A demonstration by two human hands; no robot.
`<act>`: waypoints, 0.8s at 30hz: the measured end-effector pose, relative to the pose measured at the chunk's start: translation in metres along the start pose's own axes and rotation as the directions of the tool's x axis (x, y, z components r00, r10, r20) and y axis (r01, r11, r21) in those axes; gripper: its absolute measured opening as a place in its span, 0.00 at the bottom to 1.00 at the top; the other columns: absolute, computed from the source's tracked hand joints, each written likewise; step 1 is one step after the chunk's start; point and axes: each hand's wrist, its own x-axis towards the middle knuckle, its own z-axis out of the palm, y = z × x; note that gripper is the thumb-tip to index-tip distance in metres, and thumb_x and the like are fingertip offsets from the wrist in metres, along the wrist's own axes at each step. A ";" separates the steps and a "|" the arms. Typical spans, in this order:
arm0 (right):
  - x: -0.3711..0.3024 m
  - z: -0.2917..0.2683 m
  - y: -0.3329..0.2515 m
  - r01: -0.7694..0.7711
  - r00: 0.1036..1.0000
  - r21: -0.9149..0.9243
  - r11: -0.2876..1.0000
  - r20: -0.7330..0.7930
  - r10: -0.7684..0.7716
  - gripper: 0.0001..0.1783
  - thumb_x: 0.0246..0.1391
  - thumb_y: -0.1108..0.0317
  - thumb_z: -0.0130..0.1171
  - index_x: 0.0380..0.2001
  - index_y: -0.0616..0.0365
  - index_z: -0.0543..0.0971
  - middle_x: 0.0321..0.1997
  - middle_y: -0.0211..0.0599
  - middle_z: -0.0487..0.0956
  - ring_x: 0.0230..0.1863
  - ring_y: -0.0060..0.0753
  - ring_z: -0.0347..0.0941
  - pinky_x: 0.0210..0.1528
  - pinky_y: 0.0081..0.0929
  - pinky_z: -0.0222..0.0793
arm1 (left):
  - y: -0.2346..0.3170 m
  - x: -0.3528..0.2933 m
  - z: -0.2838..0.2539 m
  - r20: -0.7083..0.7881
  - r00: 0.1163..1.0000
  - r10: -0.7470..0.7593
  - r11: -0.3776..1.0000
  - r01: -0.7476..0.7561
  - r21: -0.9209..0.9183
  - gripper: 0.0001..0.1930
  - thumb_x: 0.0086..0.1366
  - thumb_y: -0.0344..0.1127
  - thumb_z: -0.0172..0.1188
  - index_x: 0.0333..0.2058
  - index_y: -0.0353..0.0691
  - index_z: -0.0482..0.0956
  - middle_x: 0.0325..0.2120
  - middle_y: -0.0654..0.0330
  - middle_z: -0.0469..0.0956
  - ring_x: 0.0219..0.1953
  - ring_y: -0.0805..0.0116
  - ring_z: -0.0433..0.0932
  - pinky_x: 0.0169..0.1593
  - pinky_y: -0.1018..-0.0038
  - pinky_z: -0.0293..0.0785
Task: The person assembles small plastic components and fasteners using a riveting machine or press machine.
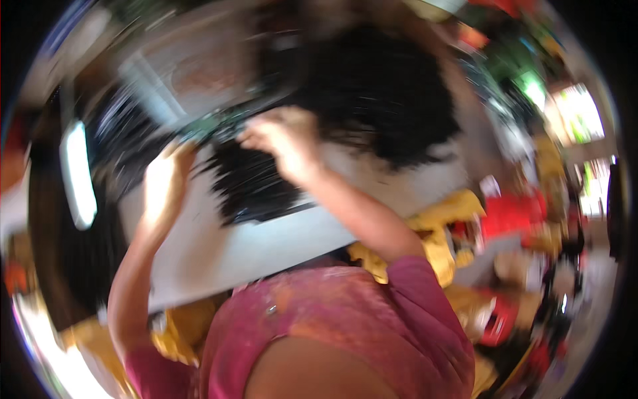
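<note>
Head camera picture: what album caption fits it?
Left hand and right hand, blurry over a pale table with black piles.

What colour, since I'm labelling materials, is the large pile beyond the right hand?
The large pile is black; best view: head.

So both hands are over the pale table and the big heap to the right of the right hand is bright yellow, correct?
Not quite: the head view shows the big heap right of the right hand is black, not yellow. Both it and the left hand are over the pale table.
</note>
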 end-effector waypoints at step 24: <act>-0.009 0.016 0.006 -0.310 0.871 -0.021 0.950 0.394 0.293 0.11 0.40 0.80 0.54 0.24 0.79 0.65 0.19 0.54 0.72 0.19 0.43 0.73 0.17 0.31 0.73 | 0.021 -0.036 0.001 0.467 0.859 -0.208 0.396 0.510 -0.763 0.10 0.59 0.35 0.47 0.21 0.39 0.65 0.12 0.65 0.66 0.07 0.84 0.58 0.09 0.89 0.50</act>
